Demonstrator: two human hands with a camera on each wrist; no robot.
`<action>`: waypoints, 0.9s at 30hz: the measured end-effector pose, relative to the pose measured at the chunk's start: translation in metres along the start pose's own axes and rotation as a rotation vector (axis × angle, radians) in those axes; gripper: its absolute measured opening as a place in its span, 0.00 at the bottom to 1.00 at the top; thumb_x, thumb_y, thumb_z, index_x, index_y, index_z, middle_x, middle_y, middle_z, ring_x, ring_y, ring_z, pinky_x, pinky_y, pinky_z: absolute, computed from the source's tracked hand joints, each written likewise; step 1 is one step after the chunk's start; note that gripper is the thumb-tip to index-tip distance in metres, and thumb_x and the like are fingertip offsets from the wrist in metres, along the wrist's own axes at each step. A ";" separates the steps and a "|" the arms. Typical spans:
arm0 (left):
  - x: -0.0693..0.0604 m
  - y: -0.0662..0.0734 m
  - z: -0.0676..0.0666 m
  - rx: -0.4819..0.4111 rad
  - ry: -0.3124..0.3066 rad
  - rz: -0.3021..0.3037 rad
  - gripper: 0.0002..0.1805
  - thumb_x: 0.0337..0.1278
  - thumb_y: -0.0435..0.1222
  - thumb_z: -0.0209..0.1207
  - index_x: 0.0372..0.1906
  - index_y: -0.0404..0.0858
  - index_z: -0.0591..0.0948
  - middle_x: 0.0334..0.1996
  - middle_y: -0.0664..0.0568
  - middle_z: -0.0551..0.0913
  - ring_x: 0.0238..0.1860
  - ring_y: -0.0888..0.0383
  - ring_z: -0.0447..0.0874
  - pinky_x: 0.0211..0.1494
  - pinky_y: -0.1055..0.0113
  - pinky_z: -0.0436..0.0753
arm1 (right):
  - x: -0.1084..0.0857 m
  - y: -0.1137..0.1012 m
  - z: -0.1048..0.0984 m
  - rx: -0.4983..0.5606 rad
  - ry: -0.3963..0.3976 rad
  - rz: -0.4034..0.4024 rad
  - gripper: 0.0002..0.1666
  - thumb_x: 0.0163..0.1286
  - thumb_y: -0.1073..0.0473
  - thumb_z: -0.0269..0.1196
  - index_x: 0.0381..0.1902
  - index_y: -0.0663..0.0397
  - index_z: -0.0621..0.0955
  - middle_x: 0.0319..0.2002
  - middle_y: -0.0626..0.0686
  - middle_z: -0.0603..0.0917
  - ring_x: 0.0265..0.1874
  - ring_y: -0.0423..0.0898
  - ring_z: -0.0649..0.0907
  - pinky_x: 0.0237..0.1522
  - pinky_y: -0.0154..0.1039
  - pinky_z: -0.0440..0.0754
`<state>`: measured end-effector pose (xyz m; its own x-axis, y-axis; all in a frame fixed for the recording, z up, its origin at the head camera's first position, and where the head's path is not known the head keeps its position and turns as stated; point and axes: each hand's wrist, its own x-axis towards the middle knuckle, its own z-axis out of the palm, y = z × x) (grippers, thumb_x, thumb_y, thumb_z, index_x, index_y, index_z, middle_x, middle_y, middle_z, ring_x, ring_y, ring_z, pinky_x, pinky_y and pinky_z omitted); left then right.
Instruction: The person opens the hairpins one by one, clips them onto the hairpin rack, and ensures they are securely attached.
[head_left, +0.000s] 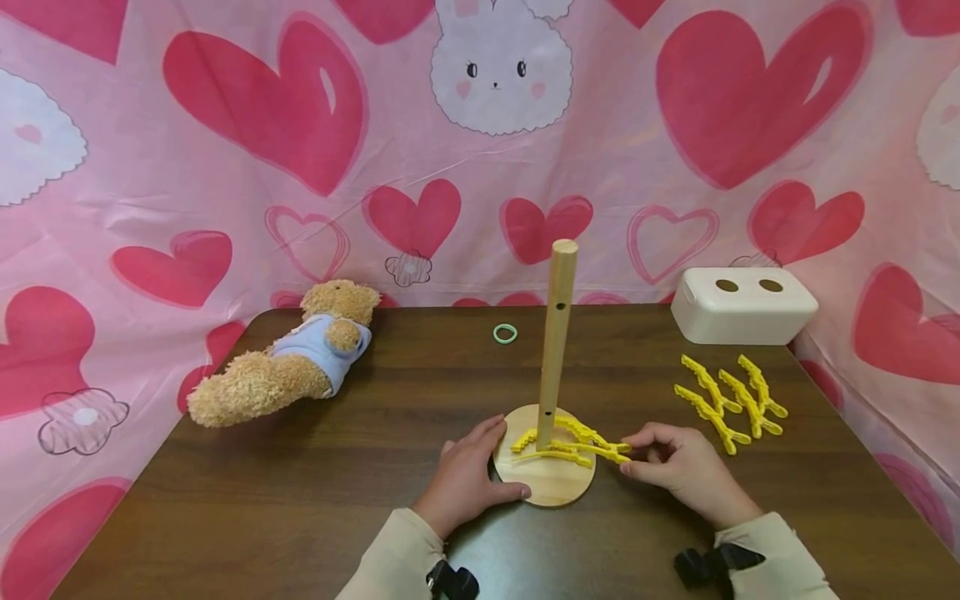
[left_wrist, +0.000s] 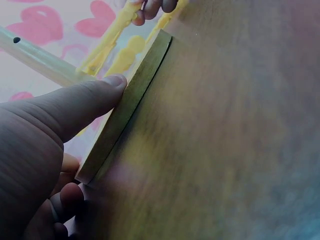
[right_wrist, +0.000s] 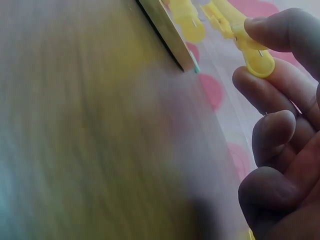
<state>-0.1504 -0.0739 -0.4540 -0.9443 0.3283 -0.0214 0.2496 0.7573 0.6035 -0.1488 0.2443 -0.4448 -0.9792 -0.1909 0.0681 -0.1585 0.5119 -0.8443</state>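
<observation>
One pink cloth backdrop (head_left: pixel 420 158), printed with red hearts and white rabbit faces, hangs well beyond your fingers. The dark brown wooden tabletop (head_left: pixel 315 492) spreads beneath both your hands. Well to the left of your left fingers, and farther from you, lies a tan plush animal in a pale blue shirt (head_left: pixel 307 358). Between your two hands stands a pale wooden stand (head_left: pixel 557 350), its round post upright on a disc-shaped base (head_left: pixel 551 489). Well beyond your right fingers, and to their right, sits a white plastic box (head_left: pixel 742 317) with two round holes in its top.

Your left hand (head_left: pixel 471 472) grips the base, the thumb at its near rim and the other fingers along its left side. Your right hand (head_left: pixel 681 467) has thumb and fingertips clamped on the end of a toothed yellow plastic clip (right_wrist: pixel 243 40), which reaches leftward from them over the base. Other yellow clips lie on the base beside it, left of your right fingers; overlap hides their exact number. Four loose yellow clips (head_left: pixel 746 402) lie on the tabletop, beyond your right fingers and to their right. Straight ahead of your left fingertips, well apart from them, lies a small mint-green ring (head_left: pixel 514 337).
</observation>
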 end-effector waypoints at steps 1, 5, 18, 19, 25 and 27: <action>0.000 0.000 0.000 -0.002 0.000 -0.002 0.54 0.43 0.58 0.75 0.74 0.37 0.69 0.74 0.50 0.67 0.69 0.47 0.70 0.58 0.47 0.64 | 0.001 -0.001 0.002 0.000 -0.004 -0.013 0.13 0.54 0.60 0.78 0.37 0.50 0.88 0.23 0.48 0.79 0.19 0.41 0.73 0.22 0.35 0.71; 0.001 0.000 -0.001 0.000 -0.005 -0.010 0.54 0.43 0.58 0.75 0.74 0.37 0.68 0.74 0.50 0.66 0.69 0.47 0.70 0.60 0.46 0.63 | 0.005 -0.003 0.010 -0.002 -0.011 -0.051 0.13 0.53 0.60 0.78 0.36 0.46 0.88 0.24 0.46 0.79 0.19 0.40 0.73 0.21 0.35 0.70; 0.002 0.001 0.001 0.008 -0.014 -0.009 0.54 0.42 0.59 0.75 0.74 0.38 0.68 0.74 0.50 0.66 0.69 0.49 0.70 0.57 0.50 0.64 | 0.015 -0.010 0.024 0.021 -0.043 -0.065 0.13 0.53 0.60 0.78 0.38 0.46 0.89 0.24 0.47 0.79 0.18 0.40 0.71 0.21 0.34 0.69; 0.002 0.001 0.001 0.006 -0.014 -0.009 0.54 0.42 0.59 0.75 0.74 0.38 0.68 0.74 0.50 0.66 0.69 0.49 0.70 0.57 0.50 0.64 | 0.015 -0.010 0.024 0.022 -0.043 -0.069 0.13 0.53 0.60 0.78 0.38 0.45 0.89 0.24 0.47 0.79 0.18 0.40 0.71 0.21 0.34 0.69; 0.001 0.001 0.000 0.000 -0.007 -0.008 0.54 0.42 0.59 0.75 0.74 0.38 0.69 0.74 0.50 0.67 0.69 0.48 0.70 0.58 0.49 0.64 | 0.018 -0.011 0.027 0.024 -0.046 -0.087 0.13 0.54 0.59 0.78 0.38 0.44 0.89 0.26 0.46 0.80 0.19 0.40 0.72 0.22 0.34 0.69; 0.001 0.001 0.000 0.000 -0.005 -0.006 0.54 0.42 0.59 0.75 0.74 0.38 0.69 0.74 0.50 0.67 0.69 0.48 0.70 0.58 0.49 0.64 | 0.019 -0.013 0.028 0.031 -0.051 -0.092 0.12 0.54 0.59 0.78 0.38 0.45 0.89 0.27 0.47 0.81 0.19 0.40 0.72 0.22 0.34 0.70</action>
<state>-0.1512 -0.0728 -0.4537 -0.9447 0.3265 -0.0295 0.2437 0.7596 0.6030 -0.1614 0.2109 -0.4478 -0.9529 -0.2787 0.1194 -0.2426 0.4646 -0.8516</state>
